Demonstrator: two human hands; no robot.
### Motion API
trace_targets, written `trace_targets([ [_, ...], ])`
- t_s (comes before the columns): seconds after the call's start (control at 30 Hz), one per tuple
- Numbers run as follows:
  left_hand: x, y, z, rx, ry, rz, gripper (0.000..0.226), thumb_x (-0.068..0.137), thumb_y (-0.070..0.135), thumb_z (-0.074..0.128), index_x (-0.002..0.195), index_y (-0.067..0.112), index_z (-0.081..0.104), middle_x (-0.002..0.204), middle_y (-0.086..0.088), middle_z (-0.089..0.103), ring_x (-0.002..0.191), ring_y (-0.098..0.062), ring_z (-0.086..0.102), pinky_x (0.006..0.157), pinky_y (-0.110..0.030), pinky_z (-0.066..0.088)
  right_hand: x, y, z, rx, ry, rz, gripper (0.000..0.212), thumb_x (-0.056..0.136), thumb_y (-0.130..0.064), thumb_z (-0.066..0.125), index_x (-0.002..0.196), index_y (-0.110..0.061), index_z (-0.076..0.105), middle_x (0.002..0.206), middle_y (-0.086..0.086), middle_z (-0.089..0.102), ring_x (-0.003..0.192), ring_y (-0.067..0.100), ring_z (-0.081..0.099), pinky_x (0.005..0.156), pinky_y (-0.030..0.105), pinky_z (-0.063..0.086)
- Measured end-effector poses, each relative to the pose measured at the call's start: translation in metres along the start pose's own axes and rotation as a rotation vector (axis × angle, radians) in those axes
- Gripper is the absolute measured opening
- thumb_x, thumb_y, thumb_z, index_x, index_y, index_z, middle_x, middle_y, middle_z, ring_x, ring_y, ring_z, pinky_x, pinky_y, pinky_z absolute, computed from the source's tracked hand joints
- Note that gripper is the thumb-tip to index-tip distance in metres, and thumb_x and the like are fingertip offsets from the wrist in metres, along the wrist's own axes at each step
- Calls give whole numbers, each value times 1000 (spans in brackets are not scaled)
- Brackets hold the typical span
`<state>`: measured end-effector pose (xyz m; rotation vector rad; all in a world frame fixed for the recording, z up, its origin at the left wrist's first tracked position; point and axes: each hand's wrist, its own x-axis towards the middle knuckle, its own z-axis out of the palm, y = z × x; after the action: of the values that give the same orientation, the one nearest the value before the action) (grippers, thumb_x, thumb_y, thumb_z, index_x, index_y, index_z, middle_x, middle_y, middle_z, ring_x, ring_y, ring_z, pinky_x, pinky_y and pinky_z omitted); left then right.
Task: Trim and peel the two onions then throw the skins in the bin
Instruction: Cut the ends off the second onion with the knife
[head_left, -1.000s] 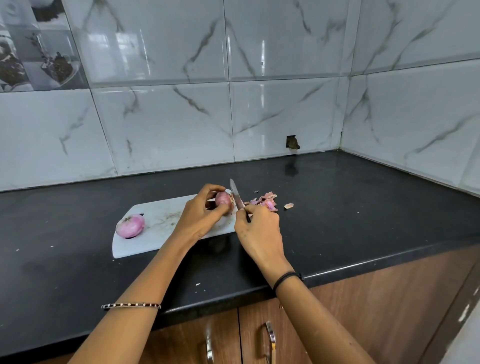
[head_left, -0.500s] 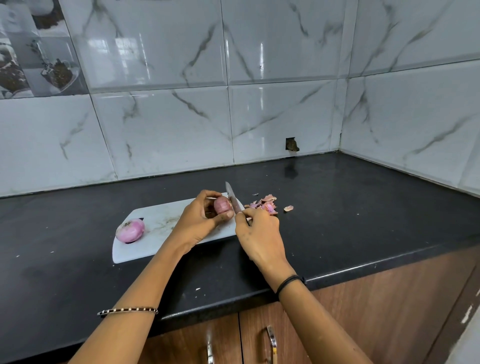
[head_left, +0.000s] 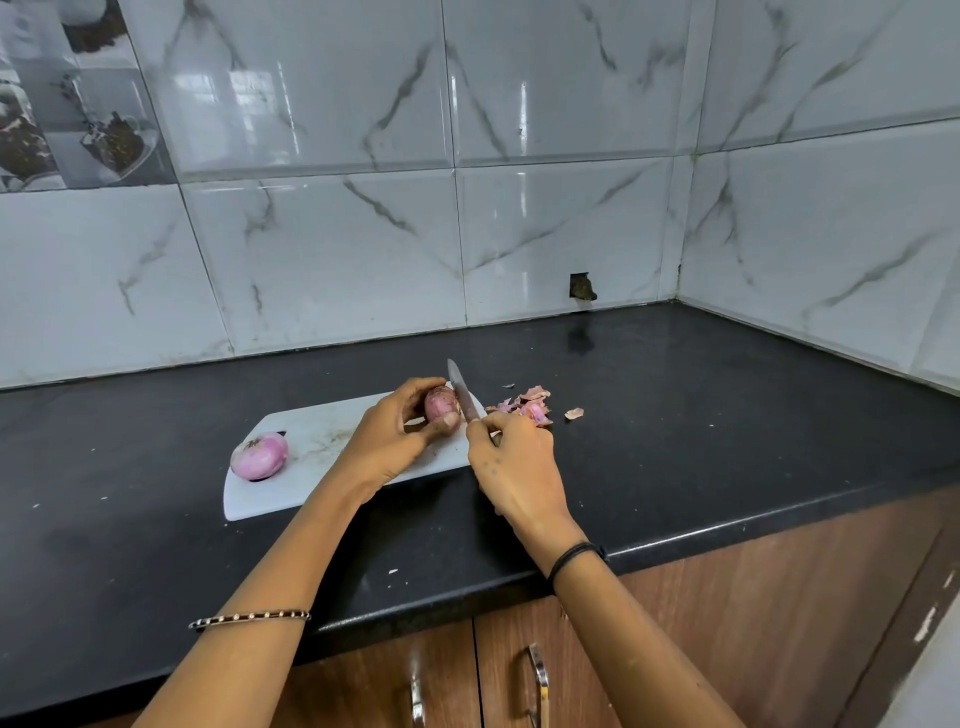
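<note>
White plastic cutting board (head_left: 322, 436) on black counter (head_left: 675, 415) | left hand (head_left: 387, 441) grips reddish-brown round onion (head_left: 440, 406) above board's right end | right hand (head_left: 511, 462) grips steel knife (head_left: 462, 391), blade against it | peeled pink onion (head_left: 258, 455) at left end | pink skins (head_left: 530, 405) on counter beside

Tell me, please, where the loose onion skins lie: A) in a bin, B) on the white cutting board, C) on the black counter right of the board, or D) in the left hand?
C: the onion skins lie piled on the black counter, just past the right end of the cutting board.
</note>
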<state>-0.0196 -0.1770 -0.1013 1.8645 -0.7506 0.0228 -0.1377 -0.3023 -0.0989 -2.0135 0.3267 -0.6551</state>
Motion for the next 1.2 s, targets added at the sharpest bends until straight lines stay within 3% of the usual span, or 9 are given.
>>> trace_targets([
  [0.37,-3,-2,-1,35,67,-15,47,83,29,84,125,28,63,119,9,70,110,-8,67,101,-34,53,-2,-2,-1,27,-12,-52,28,100,-24,51,87,-7,69,61,3,57,48,15,46,48,29,41],
  [0.57,-5,2,3,63,95,4,47,83,24,84,125,23,62,118,9,70,105,5,65,93,-20,52,-1,1,2,-42,-11,-65,32,99,-25,51,73,-11,61,60,-1,50,48,12,39,47,26,29],
  [0.7,-5,0,5,82,122,20,44,82,22,85,121,23,64,113,9,72,106,1,66,92,-17,51,-2,-1,1,-56,-7,-64,40,98,-23,50,59,-18,45,58,-2,44,48,13,36,45,24,26],
  [0.9,-4,1,7,102,142,18,41,83,19,84,120,18,64,108,8,73,102,0,67,84,-9,49,-10,-4,-5,-83,-10,-84,46,97,-19,51,54,-16,36,50,-3,38,44,13,31,38,20,24],
  [1.0,-3,2,9,137,155,23,39,85,16,82,119,17,64,103,7,71,98,1,66,74,-1,45,-10,-5,-6,-121,-16,-98,44,97,-18,50,56,-14,36,53,-1,38,48,14,31,40,21,26],
  [1.2,-3,5,11,202,136,45,37,87,14,79,119,18,63,108,-1,71,99,-10,66,74,-2,44,-2,-9,-8,-164,-57,-81,45,95,-17,51,55,-15,32,56,-1,34,53,18,29,50,28,25],
])
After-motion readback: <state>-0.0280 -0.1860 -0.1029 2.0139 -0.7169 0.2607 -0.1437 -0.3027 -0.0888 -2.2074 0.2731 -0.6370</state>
